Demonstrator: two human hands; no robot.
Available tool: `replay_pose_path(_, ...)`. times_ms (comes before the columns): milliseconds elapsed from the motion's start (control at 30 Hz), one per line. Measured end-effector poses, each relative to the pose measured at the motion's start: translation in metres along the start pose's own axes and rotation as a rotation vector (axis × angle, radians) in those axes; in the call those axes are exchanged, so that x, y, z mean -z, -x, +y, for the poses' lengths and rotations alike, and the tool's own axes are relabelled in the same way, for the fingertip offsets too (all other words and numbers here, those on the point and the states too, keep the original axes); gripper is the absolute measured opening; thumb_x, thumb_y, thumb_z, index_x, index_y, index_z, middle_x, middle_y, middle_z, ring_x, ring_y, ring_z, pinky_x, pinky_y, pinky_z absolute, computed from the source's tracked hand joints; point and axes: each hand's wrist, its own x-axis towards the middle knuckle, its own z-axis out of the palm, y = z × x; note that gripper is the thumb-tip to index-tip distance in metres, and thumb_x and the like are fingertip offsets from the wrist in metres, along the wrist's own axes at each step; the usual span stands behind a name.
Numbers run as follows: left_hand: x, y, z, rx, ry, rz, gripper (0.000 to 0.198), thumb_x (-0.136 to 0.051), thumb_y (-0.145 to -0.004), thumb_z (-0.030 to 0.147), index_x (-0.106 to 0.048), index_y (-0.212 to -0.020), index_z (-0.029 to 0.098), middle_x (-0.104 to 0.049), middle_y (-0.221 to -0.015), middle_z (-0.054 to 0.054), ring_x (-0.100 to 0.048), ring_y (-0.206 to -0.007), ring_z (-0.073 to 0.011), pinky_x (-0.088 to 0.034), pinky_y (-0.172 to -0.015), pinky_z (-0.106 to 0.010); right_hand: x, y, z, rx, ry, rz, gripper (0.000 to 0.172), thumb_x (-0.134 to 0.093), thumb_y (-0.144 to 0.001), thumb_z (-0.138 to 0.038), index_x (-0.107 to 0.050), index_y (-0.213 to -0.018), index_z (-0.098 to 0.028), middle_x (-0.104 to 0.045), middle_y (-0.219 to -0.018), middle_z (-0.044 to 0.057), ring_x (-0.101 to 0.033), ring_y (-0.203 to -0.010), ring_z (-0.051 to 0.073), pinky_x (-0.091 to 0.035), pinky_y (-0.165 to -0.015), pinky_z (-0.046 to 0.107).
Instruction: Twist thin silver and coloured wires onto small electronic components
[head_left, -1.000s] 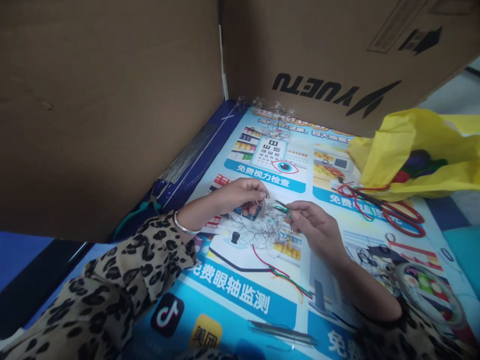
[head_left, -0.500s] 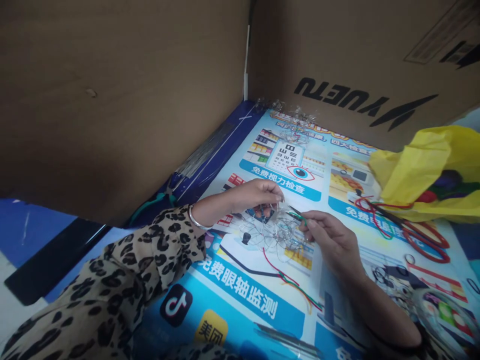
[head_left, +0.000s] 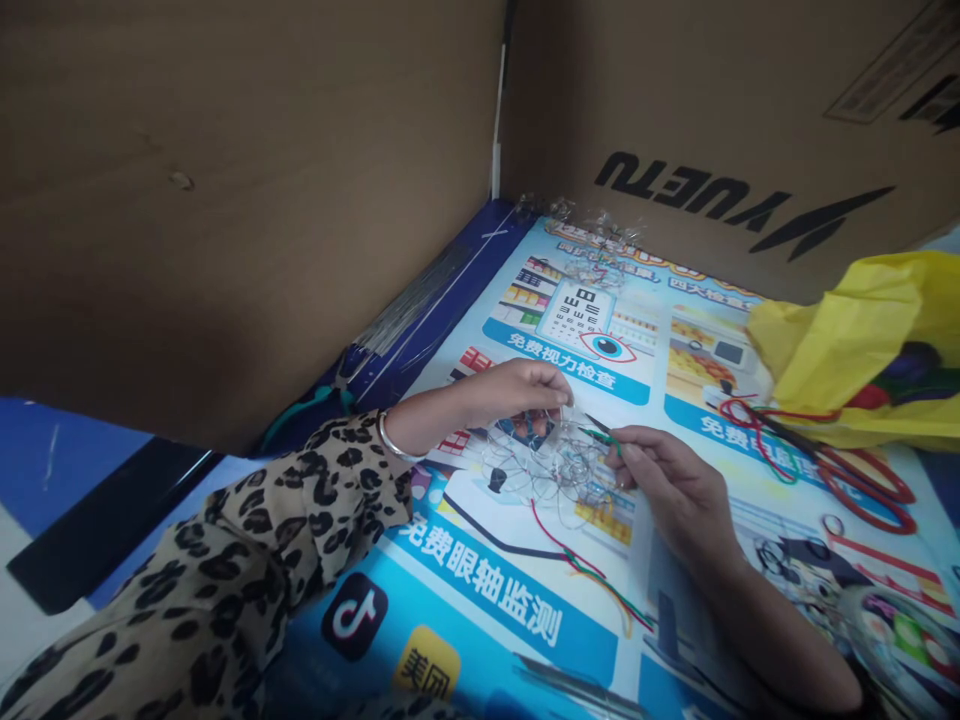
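Note:
My left hand (head_left: 525,392) pinches the upper edge of a loose piece of thin silvery wire loops (head_left: 576,462), with its fingers bent down behind the mesh. Between the fingertips of my right hand (head_left: 667,478) is a slim dark pointed tool (head_left: 596,424), its tip aimed at the wire near my left fingers. Green thread (head_left: 610,440) runs by that tool; whether it is tied to the wire is too small to tell. Red, green and yellow threads (head_left: 576,562) lie on the printed poster (head_left: 510,580) below the mesh.
Cardboard walls (head_left: 247,200) enclose the left and back. Red-handled scissors (head_left: 874,490) and a yellow bag (head_left: 840,350) with coloured balls lie right. A clear round container (head_left: 892,640) sits front right, teal-handled pliers (head_left: 315,405) left, wire tangles (head_left: 585,218) at the back.
The view has shifted slightly, so the poster and things on it appear a little further right. Both hands keep nearly the same pose and grip.

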Motion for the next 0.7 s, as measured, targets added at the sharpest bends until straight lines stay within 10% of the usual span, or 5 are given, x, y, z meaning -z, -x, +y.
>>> replay_pose_path(700, 0.002, -0.004, -0.008, -0.011, 0.055, -0.025, 0.015, -0.055, -0.082, 0.028, -0.055, -0.085, 0.014, -0.058, -0.074, 0.000, -0.055, -0.047, -0.0051, -0.038, -0.039, -0.015, -0.001, 0.001, -0.001, 0.027, 0.005, -0.021, 0.021, -0.055, -0.086, -0.037, -0.062, -0.097, -0.021, -0.063, -0.071, 0.001, -0.055, -0.057, 0.012, -0.050, -0.054, 0.024)
